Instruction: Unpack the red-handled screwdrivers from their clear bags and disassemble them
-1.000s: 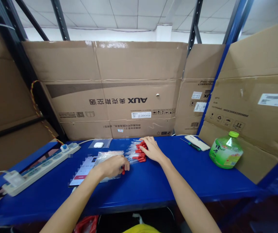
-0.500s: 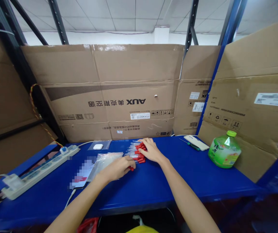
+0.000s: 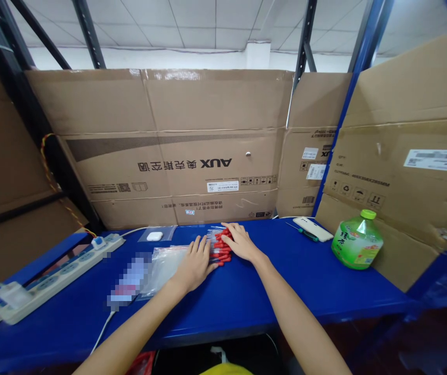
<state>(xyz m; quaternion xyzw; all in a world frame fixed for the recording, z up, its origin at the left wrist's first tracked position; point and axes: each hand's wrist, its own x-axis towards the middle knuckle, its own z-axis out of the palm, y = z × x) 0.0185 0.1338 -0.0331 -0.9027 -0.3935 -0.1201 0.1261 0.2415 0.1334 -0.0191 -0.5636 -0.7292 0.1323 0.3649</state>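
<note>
Left hand (image 3: 194,263) flat, fingers spread, pressing on red-capped tubes (image 3: 220,245) and clear bags (image 3: 164,263) mid-bench. Right hand (image 3: 241,242) also flat, fingers together, on pile's other side. Step looks like gathering pile; squaring it calls for even inward pressure.

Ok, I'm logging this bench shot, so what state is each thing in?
left hand: flat, fingers spread, on the clear bags
right hand: flat on the red-capped pieces
red-capped pieces: bunched in a pile
clear bags: lying flat
green bottle: upright, capped
power strip: one plug in
earbud case: closed
</note>
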